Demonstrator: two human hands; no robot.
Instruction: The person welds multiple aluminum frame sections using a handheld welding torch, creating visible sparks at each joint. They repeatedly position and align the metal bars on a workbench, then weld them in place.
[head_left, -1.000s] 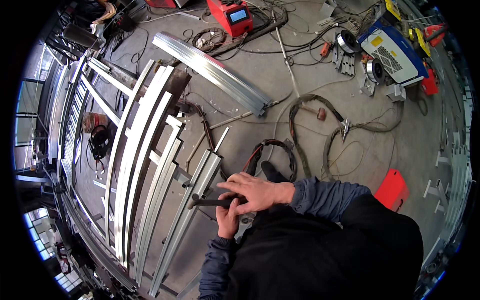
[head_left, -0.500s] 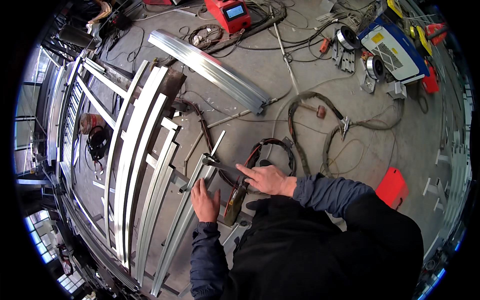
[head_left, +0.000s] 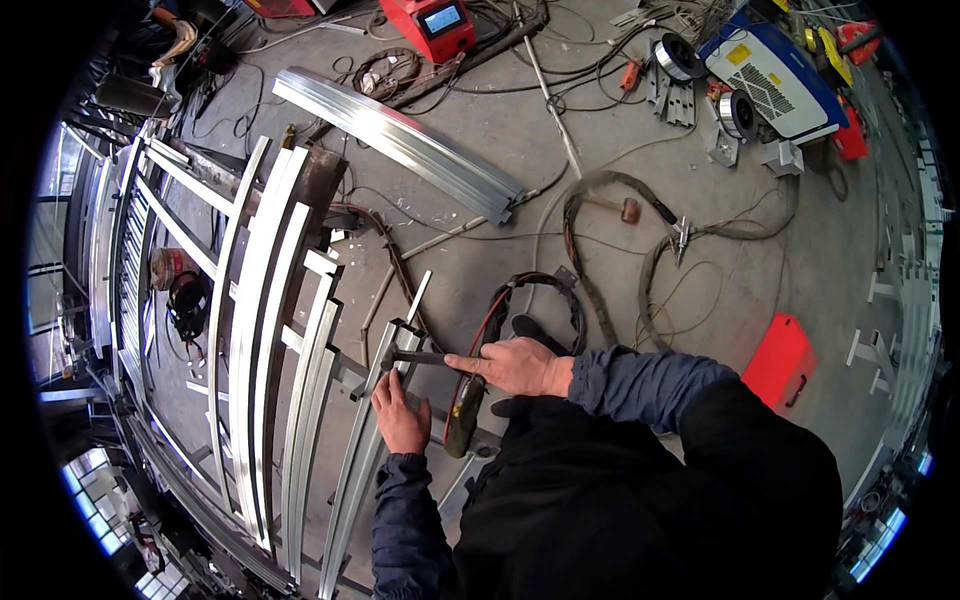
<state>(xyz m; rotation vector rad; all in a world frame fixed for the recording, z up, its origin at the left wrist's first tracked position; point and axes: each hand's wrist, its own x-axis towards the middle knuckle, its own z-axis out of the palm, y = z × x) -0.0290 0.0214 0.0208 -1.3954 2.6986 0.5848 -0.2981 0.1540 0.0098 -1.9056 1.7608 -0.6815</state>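
My right hand (head_left: 518,367) is wrapped round a hammer (head_left: 424,357), its index finger stretched along the handle. The hammer head lies over a long silver metal channel (head_left: 352,480), a little below its far end; whether it touches the metal I cannot tell. My left hand (head_left: 403,418) rests on the right edge of that channel, fingers extended and holding nothing, their tips just below the hammer head. Beside my right hand, a dark cable loop with a red line (head_left: 492,320) hangs down to an olive-coloured sleeve (head_left: 461,428).
More long silver profiles (head_left: 262,330) lie side by side to the left. A wide ribbed metal length (head_left: 400,145) is on the floor ahead. Hoses and cables (head_left: 590,280) wind across the floor, near a red machine (head_left: 430,28), a blue-white machine (head_left: 778,92) and a red panel (head_left: 778,362).
The hammer head has moved from the channel's far end down along it, closer to my left fingers. My left hand stays on the channel edge. The whole view has shifted slightly.
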